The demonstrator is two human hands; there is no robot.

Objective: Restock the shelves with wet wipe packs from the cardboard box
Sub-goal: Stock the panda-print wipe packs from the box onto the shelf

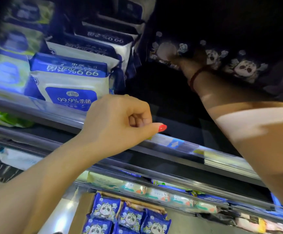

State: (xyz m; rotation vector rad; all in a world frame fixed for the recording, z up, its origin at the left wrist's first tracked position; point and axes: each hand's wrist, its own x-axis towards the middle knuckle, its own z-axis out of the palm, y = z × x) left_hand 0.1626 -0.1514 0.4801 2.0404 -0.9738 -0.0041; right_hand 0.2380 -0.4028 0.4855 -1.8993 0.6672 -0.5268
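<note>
My right hand reaches deep into the dark upper shelf, its fingers against blue panda-print wet wipe packs lying there; whether it grips one is hidden in shadow. A red band circles that wrist. My left hand hovers at the shelf's front rail, fingers curled with nothing in them, thumb with a red nail pointing right. Far below, the cardboard box holds several more panda packs.
Blue-and-white "99.9%" wipe packs stand in rows on the left of the same shelf. Green packs lie on the shelf beneath. Lower shelves carry mixed small packs. A dark gap lies between the two hands.
</note>
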